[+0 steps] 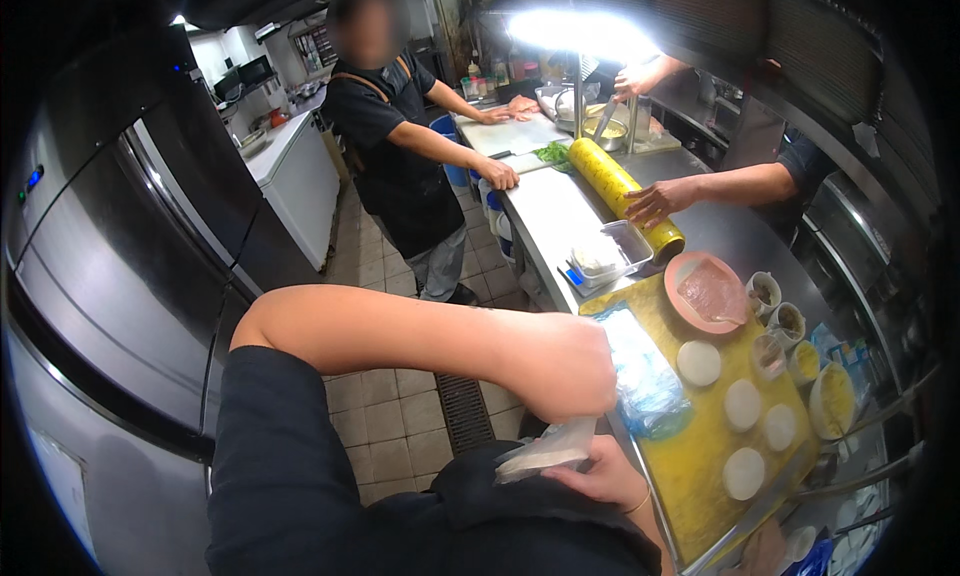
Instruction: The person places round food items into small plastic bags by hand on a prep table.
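My left hand [574, 366] reaches across from the left, its fist closed around the upper part of a clear plastic bag [556, 442]. A pale, flat piece of food lies inside the bag, low down. Beneath, my right hand [600, 475] pinches the bag's lower edge between thumb and fingers. To the right, a yellow cutting board [675, 475] holds several pale round dough discs [742, 405]. A stack of thin bluish plastic bags [645, 373] lies on its near left side. A pink plate [706, 292] with a flat slice of raw meat stands at the board's far end.
Beyond the board are a plastic tub [611, 253], a large yellow film roll [622, 193] with a co-worker's hand on it, and cups of fillings [787, 324]. Another co-worker stands across at a white cutting board [517, 137]. A steel refrigerator [120, 276] is at left.
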`<action>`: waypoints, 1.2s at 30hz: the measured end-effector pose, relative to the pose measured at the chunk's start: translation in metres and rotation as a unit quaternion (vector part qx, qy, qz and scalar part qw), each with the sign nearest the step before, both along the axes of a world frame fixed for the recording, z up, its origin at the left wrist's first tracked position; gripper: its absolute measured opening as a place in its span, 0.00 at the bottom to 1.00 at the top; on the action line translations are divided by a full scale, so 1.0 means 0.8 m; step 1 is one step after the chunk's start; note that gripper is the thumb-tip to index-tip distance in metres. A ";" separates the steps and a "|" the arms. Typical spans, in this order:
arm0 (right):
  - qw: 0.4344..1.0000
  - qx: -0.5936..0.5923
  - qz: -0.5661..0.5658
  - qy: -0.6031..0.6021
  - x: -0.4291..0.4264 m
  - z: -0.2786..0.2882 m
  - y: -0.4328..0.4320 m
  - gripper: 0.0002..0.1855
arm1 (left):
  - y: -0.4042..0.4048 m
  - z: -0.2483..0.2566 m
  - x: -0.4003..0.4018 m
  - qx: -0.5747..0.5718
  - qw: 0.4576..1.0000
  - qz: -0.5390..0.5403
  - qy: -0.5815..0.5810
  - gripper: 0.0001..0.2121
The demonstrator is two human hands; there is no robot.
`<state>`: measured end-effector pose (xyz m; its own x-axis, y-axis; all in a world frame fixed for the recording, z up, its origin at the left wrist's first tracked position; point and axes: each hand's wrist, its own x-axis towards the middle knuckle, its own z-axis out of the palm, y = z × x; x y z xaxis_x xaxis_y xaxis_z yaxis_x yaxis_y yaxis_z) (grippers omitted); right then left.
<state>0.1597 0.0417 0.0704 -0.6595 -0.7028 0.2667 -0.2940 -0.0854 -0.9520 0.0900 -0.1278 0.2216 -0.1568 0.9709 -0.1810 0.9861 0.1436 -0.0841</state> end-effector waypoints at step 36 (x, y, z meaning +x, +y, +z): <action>0.812 -0.346 -0.324 -0.340 -0.051 -0.032 0.018 0.19 | 0.023 -0.221 -0.016 0.418 0.773 0.293 -0.376 0.13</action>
<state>0.1190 0.0564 0.0447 -0.9912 0.0142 -0.1313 0.0830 -0.7067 -0.7027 0.0769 -0.1090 0.0450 -0.7700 0.5996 0.2182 0.4560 0.2780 0.8454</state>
